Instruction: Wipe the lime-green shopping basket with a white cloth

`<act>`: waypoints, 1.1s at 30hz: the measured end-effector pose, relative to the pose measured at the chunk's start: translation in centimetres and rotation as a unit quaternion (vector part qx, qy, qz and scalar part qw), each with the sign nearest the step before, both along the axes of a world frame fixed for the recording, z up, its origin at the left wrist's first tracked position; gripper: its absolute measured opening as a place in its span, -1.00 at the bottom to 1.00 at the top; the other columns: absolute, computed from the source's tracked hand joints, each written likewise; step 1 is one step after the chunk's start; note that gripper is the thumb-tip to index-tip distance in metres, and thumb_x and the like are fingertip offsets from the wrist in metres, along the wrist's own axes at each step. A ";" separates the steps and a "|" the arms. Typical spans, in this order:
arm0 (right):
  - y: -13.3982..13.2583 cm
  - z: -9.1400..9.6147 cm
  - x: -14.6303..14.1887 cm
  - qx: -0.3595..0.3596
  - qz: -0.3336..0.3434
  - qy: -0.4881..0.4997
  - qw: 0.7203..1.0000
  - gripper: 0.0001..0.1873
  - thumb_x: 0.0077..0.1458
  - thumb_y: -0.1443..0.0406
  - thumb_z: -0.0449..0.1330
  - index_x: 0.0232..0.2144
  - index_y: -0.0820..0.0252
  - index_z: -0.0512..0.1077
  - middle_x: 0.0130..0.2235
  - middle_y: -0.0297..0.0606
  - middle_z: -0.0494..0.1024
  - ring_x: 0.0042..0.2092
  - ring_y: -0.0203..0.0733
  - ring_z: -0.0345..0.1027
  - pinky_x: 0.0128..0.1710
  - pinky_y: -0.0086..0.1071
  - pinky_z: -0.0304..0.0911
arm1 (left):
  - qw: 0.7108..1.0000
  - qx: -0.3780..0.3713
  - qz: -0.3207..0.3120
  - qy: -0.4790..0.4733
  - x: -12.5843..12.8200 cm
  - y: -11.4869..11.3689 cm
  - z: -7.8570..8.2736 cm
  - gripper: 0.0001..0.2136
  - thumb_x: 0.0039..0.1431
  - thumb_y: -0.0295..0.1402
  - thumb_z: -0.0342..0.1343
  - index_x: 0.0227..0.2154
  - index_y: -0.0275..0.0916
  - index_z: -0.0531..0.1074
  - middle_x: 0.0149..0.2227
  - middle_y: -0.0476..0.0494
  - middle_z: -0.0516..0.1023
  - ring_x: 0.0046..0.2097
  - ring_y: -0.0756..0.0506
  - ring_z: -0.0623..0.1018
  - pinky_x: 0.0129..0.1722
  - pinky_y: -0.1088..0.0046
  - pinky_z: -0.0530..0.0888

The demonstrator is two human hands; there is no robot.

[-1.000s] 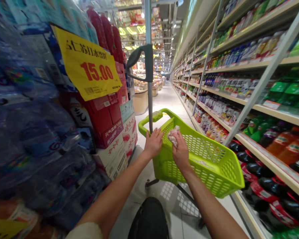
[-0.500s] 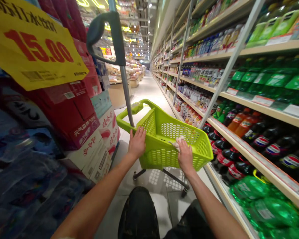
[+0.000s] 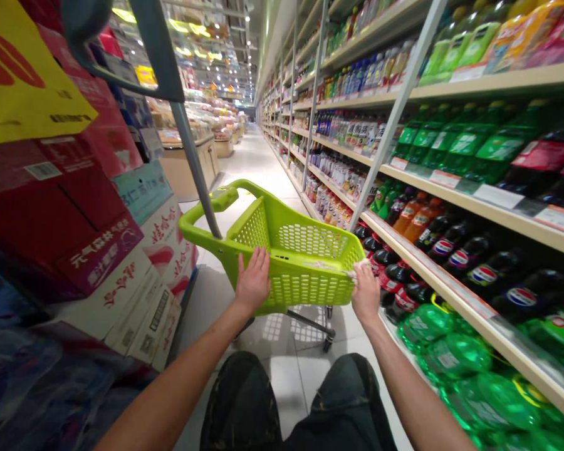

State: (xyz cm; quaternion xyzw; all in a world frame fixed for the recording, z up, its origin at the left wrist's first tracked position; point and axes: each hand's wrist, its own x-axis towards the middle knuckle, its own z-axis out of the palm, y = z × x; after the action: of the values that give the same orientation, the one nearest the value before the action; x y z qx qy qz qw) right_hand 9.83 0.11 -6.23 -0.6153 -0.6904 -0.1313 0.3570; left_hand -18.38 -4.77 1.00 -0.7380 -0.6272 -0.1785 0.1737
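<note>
A lime-green wheeled shopping basket [image 3: 305, 285] stands on the aisle floor in front of me, its grey pull handle [image 3: 188, 156] rising up to the left. My left hand [image 3: 252, 280] grips the basket's near rim at its left corner. My right hand [image 3: 365, 292] is closed at the near right corner of the rim, holding a pale crumpled cloth [image 3: 357, 268] against it. My knees in dark trousers [image 3: 291, 401] show at the bottom.
Stacked red and white drink cartons [image 3: 122, 250] with a yellow price sign [image 3: 23, 81] crowd the left. Shelves of soft-drink bottles [image 3: 455, 244] line the right, green bottles [image 3: 451, 357] lowest. The tiled aisle [image 3: 258, 163] runs ahead beyond the basket.
My right hand slid with the cloth along the rim to the basket's right corner. My view dropped lower and moved forward, so the basket and handle shifted left.
</note>
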 end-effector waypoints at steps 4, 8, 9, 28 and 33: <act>-0.1 -0.2 -1.7 0.031 0.067 -0.002 0.997 -0.46 -0.07 0.54 -0.15 -0.01 0.33 0.28 0.05 -0.04 0.30 0.15 -0.14 0.02 0.08 -0.12 0.04 | 1.000 -0.004 -0.007 -0.005 1.4 0.8 0.0 -0.53 -0.01 -0.42 -0.12 0.03 -0.35 0.19 0.10 -0.34 0.24 0.18 -0.24 0.12 0.13 -0.09 -0.16; 0.5 -0.4 -0.7 0.028 0.130 -0.028 0.991 -0.41 -0.07 0.54 -0.15 0.05 0.25 0.21 0.11 -0.15 0.23 0.18 -0.21 -0.04 0.11 -0.17 0.02 | 1.000 -0.006 0.000 -0.013 1.9 1.6 0.0 -0.58 -0.03 -0.42 -0.08 -0.02 -0.30 0.23 0.03 -0.34 0.32 0.12 -0.26 0.20 0.13 -0.06 -0.13; 0.6 -0.5 0.5 0.023 0.112 -0.022 0.993 -0.41 -0.07 0.54 -0.15 0.05 0.25 0.20 0.11 -0.15 0.24 0.17 -0.21 -0.03 0.11 -0.18 0.03 | 1.000 -0.004 -0.001 -0.012 1.9 1.8 0.0 -0.58 -0.03 -0.42 -0.07 -0.04 -0.29 0.24 0.02 -0.33 0.32 0.11 -0.26 0.20 0.13 -0.05 -0.13; 0.0 -0.4 3.3 -0.022 0.006 0.036 0.999 -0.38 -0.15 0.56 -0.14 0.02 0.29 0.24 0.08 -0.13 0.29 0.14 -0.21 0.04 0.08 -0.24 0.03 | 0.997 0.010 -0.022 -0.068 2.9 2.4 -0.7 -0.66 -0.02 -0.41 -0.03 -0.11 -0.28 0.28 -0.06 -0.29 0.39 0.07 -0.22 0.25 0.10 -0.11 -0.43; -0.4 -0.1 -1.9 -0.002 0.121 -0.016 0.993 -0.35 -0.14 0.57 -0.14 0.04 0.22 0.23 0.11 -0.23 0.24 0.19 -0.25 -0.07 0.13 -0.25 -0.05 | 0.996 0.007 -0.035 -0.081 3.1 2.4 -0.6 -0.65 -0.03 -0.41 -0.04 -0.11 -0.30 0.28 -0.06 -0.29 0.40 0.08 -0.23 0.25 0.09 -0.12 -0.44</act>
State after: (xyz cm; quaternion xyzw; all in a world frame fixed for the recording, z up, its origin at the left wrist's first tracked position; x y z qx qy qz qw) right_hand 7.94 -0.31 -6.38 -0.5259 -0.7655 -0.0958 0.3581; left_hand -15.32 -2.41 0.37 -0.7412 -0.6121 -0.2476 0.1209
